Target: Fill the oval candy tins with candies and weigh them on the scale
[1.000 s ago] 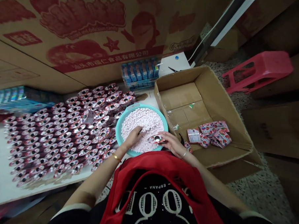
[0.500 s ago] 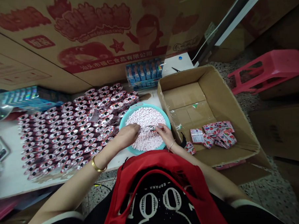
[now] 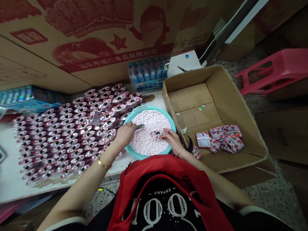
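Plainly, packet point(image 3: 156, 133) in right hand point(image 3: 172, 138); tool point(image 3: 140, 126) in left hand point(image 3: 125, 134).

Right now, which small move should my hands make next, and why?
Perhaps dip the grey metal tool in your left hand into the small pale pellets in the light-blue plastic bowl: its tip is over them, and your right hand holds a red-and-white printed packet with its dark opening showing.

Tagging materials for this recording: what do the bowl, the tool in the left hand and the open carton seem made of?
Bowl: probably plastic, smooth turquoise, with a moulded rim. Tool: likely metal, from its grey sheen. Carton: matte brown cardboard, by its rough edges.
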Available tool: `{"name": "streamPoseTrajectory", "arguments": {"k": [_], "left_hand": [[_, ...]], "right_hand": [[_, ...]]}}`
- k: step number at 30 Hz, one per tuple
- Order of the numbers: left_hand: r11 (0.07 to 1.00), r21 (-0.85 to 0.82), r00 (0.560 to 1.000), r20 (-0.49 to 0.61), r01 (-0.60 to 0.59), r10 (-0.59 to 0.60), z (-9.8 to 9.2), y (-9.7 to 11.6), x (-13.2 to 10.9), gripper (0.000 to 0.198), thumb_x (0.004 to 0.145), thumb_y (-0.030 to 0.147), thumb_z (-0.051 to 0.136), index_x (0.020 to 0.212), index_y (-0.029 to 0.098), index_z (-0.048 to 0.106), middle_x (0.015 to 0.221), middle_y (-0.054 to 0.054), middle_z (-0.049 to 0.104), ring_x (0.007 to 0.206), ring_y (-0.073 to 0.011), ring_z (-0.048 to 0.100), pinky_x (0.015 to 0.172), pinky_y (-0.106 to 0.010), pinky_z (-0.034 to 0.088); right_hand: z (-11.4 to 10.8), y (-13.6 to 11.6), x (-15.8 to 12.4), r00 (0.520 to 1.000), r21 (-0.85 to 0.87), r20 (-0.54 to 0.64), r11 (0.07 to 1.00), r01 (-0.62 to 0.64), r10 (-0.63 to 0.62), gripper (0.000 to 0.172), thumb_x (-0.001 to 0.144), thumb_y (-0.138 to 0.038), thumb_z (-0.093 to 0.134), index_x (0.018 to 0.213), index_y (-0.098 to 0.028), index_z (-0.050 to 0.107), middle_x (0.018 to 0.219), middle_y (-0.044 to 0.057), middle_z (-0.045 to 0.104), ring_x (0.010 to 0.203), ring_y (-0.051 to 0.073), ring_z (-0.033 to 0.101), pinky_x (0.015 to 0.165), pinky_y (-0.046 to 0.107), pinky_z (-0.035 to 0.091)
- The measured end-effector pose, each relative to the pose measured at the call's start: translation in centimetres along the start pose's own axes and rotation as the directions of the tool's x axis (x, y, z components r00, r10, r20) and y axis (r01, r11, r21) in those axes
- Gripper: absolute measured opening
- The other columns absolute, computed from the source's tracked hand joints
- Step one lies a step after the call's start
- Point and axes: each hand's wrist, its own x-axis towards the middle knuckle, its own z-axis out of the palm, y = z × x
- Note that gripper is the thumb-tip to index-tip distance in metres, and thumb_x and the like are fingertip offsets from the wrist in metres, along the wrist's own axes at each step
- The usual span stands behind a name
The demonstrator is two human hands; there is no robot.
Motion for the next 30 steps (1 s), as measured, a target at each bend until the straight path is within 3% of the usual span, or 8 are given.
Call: {"name": "streamPoseTrajectory", "arguments": {"k": [3,6,9,11,15,21,25,30], "left_hand": [[0.996,-0.088,0.999,0.034,-0.018,0.021,4.2,-0.1,2.4,0.023,0.086,0.009,0.040,0.098,0.014,0.060,0.102,-0.014,0.060,0.100,-0.0253,0.057,0.085,-0.037,0.046],[0.978,-0.192,0.996,0.023,-0.077,0.083,7.6,2.0,4.7,0.025,0.084,0.011,0.045,0.104,0.017,0.059,0.108,-0.011,0.061,0.104,-0.0219,0.056,0.091,-0.033,0.045],[0.950,-0.290,0.993,-0.015,-0.119,0.120,9.3,3.8,6.0,0.031,0.083,0.010,0.044,0.110,0.016,0.057,0.113,-0.010,0.061,0.105,-0.0191,0.056,0.094,-0.031,0.043],[0.928,-0.344,0.990,-0.035,-0.143,0.139,9.4,3.7,6.0,0.030,0.083,0.012,0.045,0.110,0.015,0.056,0.110,-0.009,0.062,0.100,-0.0179,0.057,0.091,-0.030,0.045],[0.888,-0.414,0.980,-0.072,-0.200,0.187,7.6,1.5,4.4,0.022,0.086,0.022,0.047,0.105,0.015,0.056,0.097,-0.006,0.063,0.087,-0.0160,0.057,0.081,-0.028,0.047],[0.861,-0.419,0.957,-0.113,-0.289,0.266,1.9,-1.4,0.4,0.021,0.088,0.029,0.049,0.104,0.017,0.056,0.099,-0.006,0.061,0.090,-0.0161,0.056,0.083,-0.028,0.045],[0.906,-0.264,0.941,-0.025,-0.331,0.337,-1.2,-0.5,-1.4,0.020,0.089,0.027,0.047,0.103,0.019,0.058,0.097,-0.007,0.061,0.089,-0.0178,0.057,0.081,-0.030,0.045],[0.970,0.030,0.968,0.086,-0.240,0.237,-3.2,3.3,-2.2,0.020,0.090,0.016,0.041,0.095,0.017,0.060,0.092,-0.010,0.060,0.088,-0.0201,0.057,0.080,-0.032,0.046]], "right_hand": [[-0.2,-0.3,-0.9,0.997,0.000,0.048,0.998,-0.057,0.057,0.043,0.061,-0.045,0.078,0.094,-0.020,0.067,0.089,0.001,0.066,0.076,0.014,0.063,0.074,0.028,0.051],[-0.4,-0.4,-1.6,0.992,-0.011,0.074,0.995,-0.098,0.099,0.040,0.061,-0.041,0.080,0.093,-0.020,0.069,0.085,0.001,0.067,0.072,0.014,0.063,0.071,0.028,0.051],[-0.5,-0.5,-2.0,0.989,-0.012,0.082,0.992,-0.125,0.125,0.038,0.061,-0.039,0.080,0.092,-0.020,0.069,0.085,0.001,0.067,0.072,0.014,0.064,0.071,0.028,0.051],[-0.6,-0.5,-2.0,0.987,-0.002,0.082,0.991,-0.136,0.136,0.037,0.061,-0.038,0.080,0.091,-0.020,0.070,0.086,0.001,0.068,0.073,0.014,0.064,0.071,0.028,0.051],[-0.5,-0.4,-1.9,0.987,0.035,0.078,0.989,-0.143,0.140,0.035,0.061,-0.040,0.080,0.088,-0.020,0.068,0.085,0.002,0.068,0.073,0.014,0.064,0.073,0.029,0.052],[0.1,-0.4,-1.1,0.994,0.100,0.045,0.990,-0.103,0.098,0.037,0.061,-0.045,0.078,0.085,-0.021,0.063,0.081,0.000,0.065,0.075,0.014,0.063,0.076,0.029,0.052],[0.8,-0.3,-0.3,0.998,0.117,0.023,0.991,-0.059,0.056,0.040,0.060,-0.046,0.079,0.087,-0.021,0.062,0.083,-0.001,0.064,0.077,0.013,0.063,0.077,0.028,0.051],[1.5,0.4,0.4,1.000,0.102,-0.004,0.995,-0.023,0.023,0.047,0.055,-0.043,0.081,0.093,-0.021,0.064,0.083,-0.001,0.062,0.075,0.013,0.060,0.076,0.029,0.051]]}}
